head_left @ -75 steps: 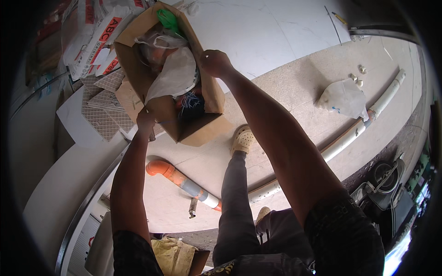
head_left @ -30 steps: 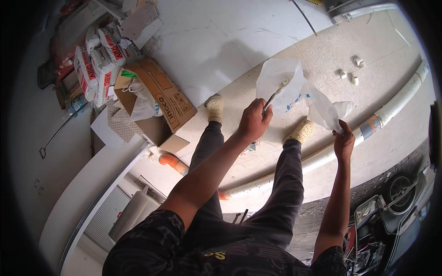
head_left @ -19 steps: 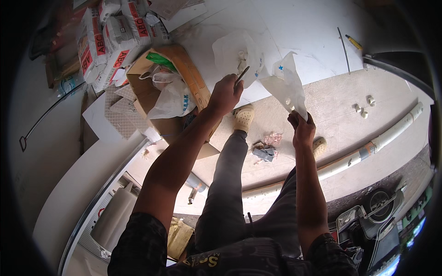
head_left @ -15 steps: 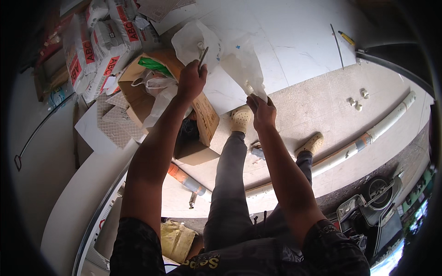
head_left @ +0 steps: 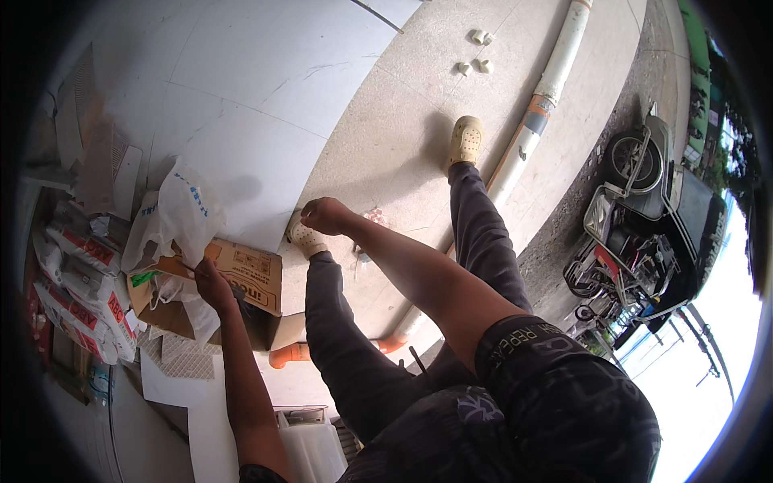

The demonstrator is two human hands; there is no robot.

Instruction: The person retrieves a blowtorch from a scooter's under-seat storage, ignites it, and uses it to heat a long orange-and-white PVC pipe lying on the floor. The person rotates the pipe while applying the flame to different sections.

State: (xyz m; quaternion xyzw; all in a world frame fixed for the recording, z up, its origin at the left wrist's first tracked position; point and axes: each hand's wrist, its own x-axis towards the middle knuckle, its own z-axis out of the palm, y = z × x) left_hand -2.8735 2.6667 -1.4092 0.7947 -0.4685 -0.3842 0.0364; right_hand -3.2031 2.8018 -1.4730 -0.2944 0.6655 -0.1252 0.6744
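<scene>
My left hand [head_left: 212,285] is closed at the mouth of the cardboard box [head_left: 256,278], at the lower edge of a thin white plastic bag [head_left: 187,200] with blue print. The bag rises, puffed out, beyond my fingers. A thin dark stick-like thing seems to jut from the same fist; its kind is too small to tell. Off to the right, my right hand [head_left: 326,216] is a closed fist above my left clog [head_left: 306,238], apart from the bag. Anything inside that fist is hidden. More plastic bags [head_left: 200,310] and something green [head_left: 145,278] lie in the box.
Printed sacks [head_left: 84,298] are stacked left of the box, beside tile pieces [head_left: 181,354]. A long pipe [head_left: 555,68] runs along the floor on the right, with small white fittings [head_left: 483,66] near it. A motorcycle with a sidecar [head_left: 636,233] stands outside.
My right hand has let go of the plastic bag and moved away from it. The left hand holds the bag nearer the box. My view has turned right, and my right foot has stepped.
</scene>
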